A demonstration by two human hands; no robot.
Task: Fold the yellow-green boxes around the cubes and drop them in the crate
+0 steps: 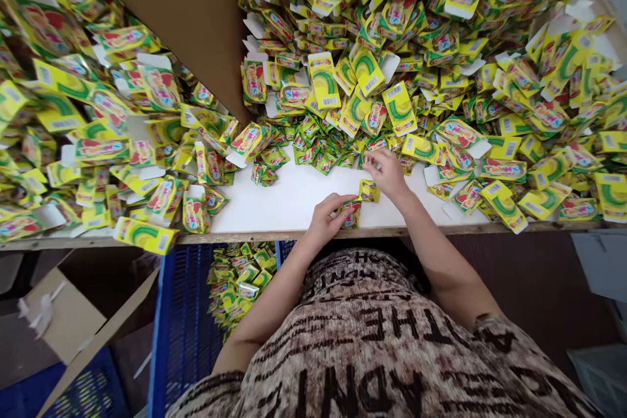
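Observation:
My left hand rests at the table's front edge, gripping a small yellow-and-green foil sachet whose lower part is hidden by my fingers. My right hand is farther forward, its fingertips pinched on a small sachet at the edge of a loose heap of sachets. Between my hands, another sachet lies on the white tabletop. Large heaps of flat yellow printed cartons spread behind and to both sides.
A brown cardboard divider stands between the heaps at the back. A wooden table edge runs across the front. Below it, a blue plastic crate holds packets, and a cardboard box flap sits at lower left.

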